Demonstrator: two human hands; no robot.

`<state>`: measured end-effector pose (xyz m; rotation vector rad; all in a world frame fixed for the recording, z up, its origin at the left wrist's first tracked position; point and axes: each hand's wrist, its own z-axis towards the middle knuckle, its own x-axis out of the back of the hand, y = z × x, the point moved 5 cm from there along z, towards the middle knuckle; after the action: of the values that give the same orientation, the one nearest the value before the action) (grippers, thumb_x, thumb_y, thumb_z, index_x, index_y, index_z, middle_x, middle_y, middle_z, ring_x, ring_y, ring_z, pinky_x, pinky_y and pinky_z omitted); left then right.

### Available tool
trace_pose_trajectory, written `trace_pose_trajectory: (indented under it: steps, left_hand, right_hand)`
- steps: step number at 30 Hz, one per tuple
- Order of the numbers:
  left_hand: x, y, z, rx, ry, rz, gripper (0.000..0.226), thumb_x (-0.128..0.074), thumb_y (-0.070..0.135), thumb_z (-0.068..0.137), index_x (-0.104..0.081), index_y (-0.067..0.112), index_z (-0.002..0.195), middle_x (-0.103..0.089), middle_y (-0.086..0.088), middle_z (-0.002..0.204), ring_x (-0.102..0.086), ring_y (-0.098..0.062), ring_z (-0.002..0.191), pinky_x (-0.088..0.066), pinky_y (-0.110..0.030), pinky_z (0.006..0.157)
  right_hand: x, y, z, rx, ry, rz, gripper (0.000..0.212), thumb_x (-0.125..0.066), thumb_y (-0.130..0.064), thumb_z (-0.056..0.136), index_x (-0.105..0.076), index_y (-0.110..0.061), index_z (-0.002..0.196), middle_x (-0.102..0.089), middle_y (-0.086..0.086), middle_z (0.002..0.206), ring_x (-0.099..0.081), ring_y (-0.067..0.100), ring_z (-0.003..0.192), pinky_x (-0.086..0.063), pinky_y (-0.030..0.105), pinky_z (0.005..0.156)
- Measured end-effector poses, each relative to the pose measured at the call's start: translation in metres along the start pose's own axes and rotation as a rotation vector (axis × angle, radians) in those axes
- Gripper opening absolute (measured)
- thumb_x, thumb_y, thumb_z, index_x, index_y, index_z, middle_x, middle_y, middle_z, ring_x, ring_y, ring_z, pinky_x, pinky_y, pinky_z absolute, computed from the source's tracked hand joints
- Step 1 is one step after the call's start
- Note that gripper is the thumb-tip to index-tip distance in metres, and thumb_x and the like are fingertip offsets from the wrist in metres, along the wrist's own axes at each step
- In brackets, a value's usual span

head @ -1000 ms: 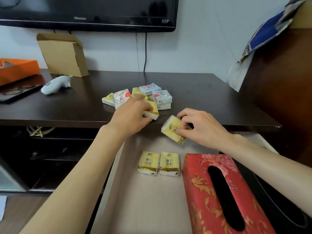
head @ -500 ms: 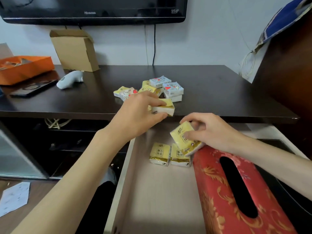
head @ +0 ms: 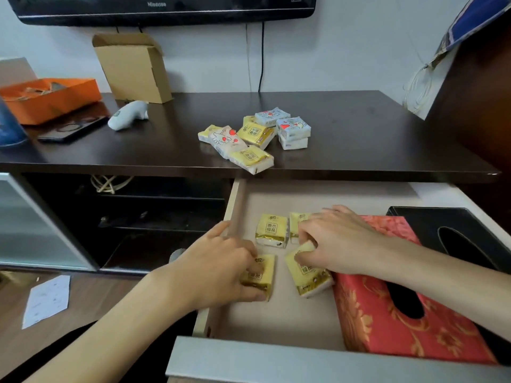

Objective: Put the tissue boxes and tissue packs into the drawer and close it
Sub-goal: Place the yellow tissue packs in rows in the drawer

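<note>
The television [head: 166, 8] on the wall carries the legible brand "Hisense"; its upper part is cut off by the frame edge. The yellow tissue packs bear printed characters, too small to read reliably.

The drawer [head: 276, 322] stands open. Inside it, the left hand [head: 221, 269] grips one yellow tissue pack [head: 262, 275] between thumb and curled fingers, with the fingers covering part of the label. The right hand [head: 334, 241] pinches a second yellow pack [head: 309, 275], which lies tilted against the red tissue box [head: 387, 322]. Two further yellow packs [head: 271, 230] lie side by side behind; the right one is largely hidden by the right hand. A black tissue box [head: 456, 230] sits beside the red one, partly cut off.

A loose pile of tissue packs [head: 254, 139] remains on the dark tabletop [head: 359, 134].
</note>
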<state>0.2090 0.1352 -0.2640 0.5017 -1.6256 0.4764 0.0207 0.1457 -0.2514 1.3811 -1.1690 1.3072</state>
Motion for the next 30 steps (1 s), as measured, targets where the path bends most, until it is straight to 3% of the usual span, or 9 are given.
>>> trace_pose_trajectory:
  steps: [4,7,9,13,18,21,24,26,30]
  left_hand:
    - [0.002,0.0,0.004,-0.016,-0.01,0.043,0.056,-0.05,0.073,0.083,-0.06,0.038,0.126,-0.054,0.016,0.131,-0.048,-0.01,0.128,-0.002,-0.043,0.119]
    - [0.002,-0.001,0.007,-0.017,-0.051,0.06,0.059,-0.062,0.065,0.08,-0.054,0.038,0.133,-0.052,0.012,0.137,-0.045,-0.012,0.133,-0.002,-0.047,0.121]
    - [0.001,0.002,0.01,-0.031,-0.08,0.092,0.056,-0.066,0.061,0.08,-0.056,0.037,0.129,-0.057,0.01,0.132,-0.05,-0.015,0.129,-0.007,-0.051,0.12]
    - [0.003,0.009,0.023,-0.043,-0.047,0.16,0.056,-0.068,0.061,0.077,-0.06,0.032,0.124,-0.06,0.007,0.128,-0.055,-0.019,0.12,-0.031,-0.043,0.106]
    - [0.009,0.013,0.034,-0.031,-0.046,0.092,0.067,-0.063,0.075,0.072,-0.061,0.029,0.121,-0.062,0.007,0.118,-0.057,-0.019,0.113,-0.044,-0.041,0.096]
    - [0.019,0.003,0.037,-0.018,-0.008,-0.027,0.065,-0.063,0.075,0.072,-0.062,0.031,0.121,-0.059,0.008,0.116,-0.057,-0.017,0.111,-0.051,-0.039,0.086]
    - [0.021,-0.006,0.047,-0.007,-0.024,-0.019,0.081,-0.07,0.068,0.072,-0.052,0.026,0.139,-0.048,0.004,0.144,-0.047,-0.019,0.131,-0.044,-0.037,0.104]
    - [0.014,-0.008,0.054,0.032,-0.123,0.017,0.087,-0.073,0.067,0.071,-0.048,0.022,0.141,-0.043,0.001,0.152,-0.043,-0.023,0.137,-0.038,-0.037,0.11]
    - [0.0,-0.007,0.062,0.063,-0.203,-0.098,0.051,-0.075,0.064,0.072,-0.056,0.027,0.101,-0.062,0.007,0.105,-0.058,-0.019,0.094,-0.047,-0.036,0.079]
  right_hand:
    - [0.009,-0.006,-0.004,0.127,-0.096,-0.031,0.056,-0.057,-0.073,0.077,-0.059,-0.034,0.116,-0.054,-0.016,0.107,-0.052,0.014,0.11,-0.037,0.038,0.1]
    - [0.005,-0.012,-0.015,0.182,-0.275,-0.13,0.084,-0.059,-0.085,0.064,-0.052,-0.034,0.13,-0.056,-0.017,0.118,-0.05,0.012,0.116,-0.024,0.042,0.11]
    - [-0.002,-0.018,-0.019,0.196,-0.322,-0.209,0.082,-0.069,-0.077,0.065,-0.052,-0.029,0.128,-0.053,-0.013,0.11,-0.052,0.015,0.114,-0.017,0.044,0.107]
    - [-0.004,-0.03,-0.013,0.19,-0.244,-0.286,0.068,-0.08,-0.057,0.069,-0.053,-0.024,0.121,-0.043,-0.009,0.098,-0.057,0.021,0.112,-0.026,0.044,0.1]
    - [0.004,-0.017,-0.013,0.16,-0.225,-0.191,0.076,-0.067,-0.08,0.063,-0.056,-0.033,0.122,-0.056,-0.013,0.107,-0.055,0.017,0.11,-0.031,0.044,0.101]
    - [0.017,0.003,-0.002,0.118,-0.146,-0.073,0.072,-0.066,-0.081,0.065,-0.058,-0.034,0.119,-0.056,-0.015,0.102,-0.058,0.021,0.107,-0.045,0.041,0.087]
    - [0.019,0.015,0.015,0.081,-0.189,-0.113,0.085,-0.072,-0.081,0.062,-0.056,-0.025,0.123,-0.057,-0.01,0.108,-0.058,0.024,0.108,-0.051,0.042,0.085]
    - [0.013,0.017,0.022,0.052,-0.307,-0.146,0.083,-0.075,-0.082,0.058,-0.056,-0.022,0.112,-0.061,-0.005,0.104,-0.061,0.025,0.1,-0.054,0.043,0.084]
    - [0.003,0.009,0.029,0.039,-0.391,-0.185,0.069,-0.081,-0.077,0.059,-0.06,-0.02,0.092,-0.054,-0.007,0.079,-0.06,0.024,0.087,-0.044,0.035,0.069]
